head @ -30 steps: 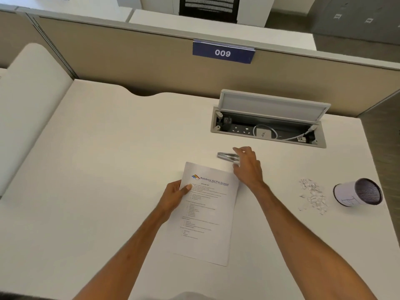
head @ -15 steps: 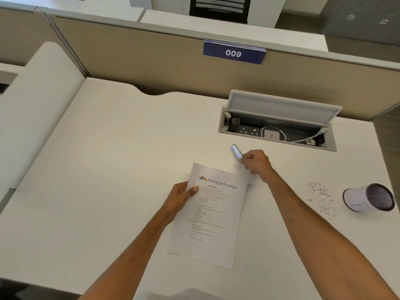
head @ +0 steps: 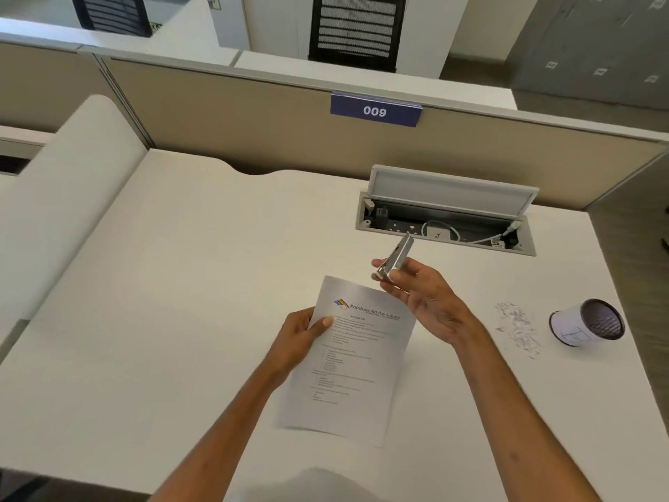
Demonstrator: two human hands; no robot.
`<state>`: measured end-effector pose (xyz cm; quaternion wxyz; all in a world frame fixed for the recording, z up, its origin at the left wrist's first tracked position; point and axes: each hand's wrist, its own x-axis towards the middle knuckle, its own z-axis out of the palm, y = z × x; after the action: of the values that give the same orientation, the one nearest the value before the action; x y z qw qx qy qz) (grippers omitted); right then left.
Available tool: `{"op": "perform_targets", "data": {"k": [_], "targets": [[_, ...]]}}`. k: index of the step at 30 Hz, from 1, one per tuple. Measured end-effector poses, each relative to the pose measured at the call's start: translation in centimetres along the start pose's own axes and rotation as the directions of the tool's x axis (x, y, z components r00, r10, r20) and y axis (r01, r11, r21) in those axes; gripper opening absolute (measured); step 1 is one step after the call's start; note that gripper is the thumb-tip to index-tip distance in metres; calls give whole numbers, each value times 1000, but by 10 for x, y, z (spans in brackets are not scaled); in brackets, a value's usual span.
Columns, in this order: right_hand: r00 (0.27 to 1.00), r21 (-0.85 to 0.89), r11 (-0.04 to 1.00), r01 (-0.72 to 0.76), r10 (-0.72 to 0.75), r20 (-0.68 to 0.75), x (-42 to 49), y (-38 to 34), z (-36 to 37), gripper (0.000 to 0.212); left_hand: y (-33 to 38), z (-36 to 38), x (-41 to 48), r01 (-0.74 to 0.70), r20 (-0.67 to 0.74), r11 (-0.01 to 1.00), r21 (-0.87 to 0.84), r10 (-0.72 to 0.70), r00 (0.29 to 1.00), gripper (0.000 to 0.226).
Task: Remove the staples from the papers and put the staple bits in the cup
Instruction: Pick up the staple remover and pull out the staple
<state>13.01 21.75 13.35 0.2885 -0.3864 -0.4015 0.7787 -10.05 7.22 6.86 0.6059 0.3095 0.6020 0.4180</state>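
A printed paper [head: 356,367] with a coloured logo lies on the white desk [head: 181,302]. My left hand [head: 300,336] grips its upper left edge, thumb on top. My right hand [head: 421,297] is raised above the paper's top right corner, palm up, and holds a metal staple remover [head: 396,259] that points up and away. A heap of staple bits [head: 517,327] lies on the desk to the right. Beside it a white cup [head: 586,322] with a dark inside lies on its side, mouth facing right. No staple can be made out on the paper.
An open cable box [head: 445,226] with sockets, a white plug and cables is sunk into the desk behind my right hand. A beige partition [head: 253,125] with a blue "009" label runs along the back. The desk's right edge is just past the cup.
My right hand picked the staple remover up off the desk, lifted it and turned palm up. My left hand kept its hold on the paper.
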Motion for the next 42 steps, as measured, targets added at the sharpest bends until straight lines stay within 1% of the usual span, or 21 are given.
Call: {"op": "perform_targets", "data": {"k": [3,4,6,8,9,13,15,19,21,25,28,30,35,42], "targets": [[1000,-27,999,19,-18,3,-15,-5,17,39,8,2,-12,-39,13,999,34,39,999,28],[999,-62,998,32,-33,-11,-19,-6,22,38,10,2,-16,-55,20,997,45,55,998,28],[995,-229,971,70,-85,-57,-27,-9,31,36,14,3,-23,-87,31,994,63,85,996,27],[986,-420,901,109,-152,-70,-34,-11,38,33,18,4,-30,-115,35,991,73,113,993,27],[982,-481,868,125,-178,-65,-37,-12,41,33,19,4,-33,-131,38,988,78,128,991,26],[963,-634,747,200,-269,-14,-44,-13,49,34,19,8,-45,-177,40,977,117,173,984,25],[962,-677,706,207,-273,9,-44,-11,51,36,17,10,-49,-188,41,974,127,184,982,25],[972,-720,667,192,-232,45,-44,-3,54,33,11,15,-54,-202,32,971,129,200,979,25],[973,-716,671,191,-227,47,-44,0,56,32,8,16,-56,-210,30,969,133,208,978,26],[971,-702,684,198,-235,46,-44,1,56,36,3,17,-57,-207,30,970,130,205,978,26],[975,-706,678,202,-206,80,-42,2,53,28,2,18,-53,-202,23,970,135,201,979,26],[976,-715,669,203,-192,98,-40,3,52,27,2,19,-49,-199,28,972,124,197,980,26],[982,-721,670,179,-164,92,-31,3,49,32,4,23,-36,-198,59,972,123,192,980,26],[989,-737,662,133,-140,53,-17,2,42,28,8,24,-17,-172,90,978,120,162,983,26]]}}
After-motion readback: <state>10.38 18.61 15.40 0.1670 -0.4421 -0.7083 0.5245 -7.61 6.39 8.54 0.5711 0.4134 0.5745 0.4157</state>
